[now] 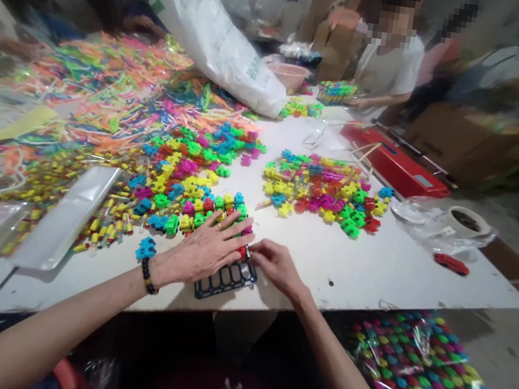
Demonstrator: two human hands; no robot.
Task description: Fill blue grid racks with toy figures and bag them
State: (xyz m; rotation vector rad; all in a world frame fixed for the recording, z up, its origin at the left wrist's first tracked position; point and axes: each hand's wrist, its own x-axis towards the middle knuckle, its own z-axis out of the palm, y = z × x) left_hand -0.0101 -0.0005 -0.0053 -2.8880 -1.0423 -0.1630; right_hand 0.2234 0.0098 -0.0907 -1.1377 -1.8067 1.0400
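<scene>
My left hand [206,248] lies flat with fingers spread over the far end of a black grid tray [227,279] at the table's near edge, touching coloured plastic pieces set in it. My right hand [273,263] is beside it on the right, fingers pinched on a small red piece at the tray's upper right corner. A heap of small coloured plastic pieces [183,183] lies just beyond my left hand. A second heap [322,194] sits farther right. A lone blue piece [147,247] lies left of my wrist.
White table [376,264] with a white tray [66,214] at left, coloured sticks behind it, a large white bag [215,32], a red box [393,162], tape roll [467,220] and red cutter [451,263]. Bagged pieces [426,382] lie on the floor. Other people work at the far end.
</scene>
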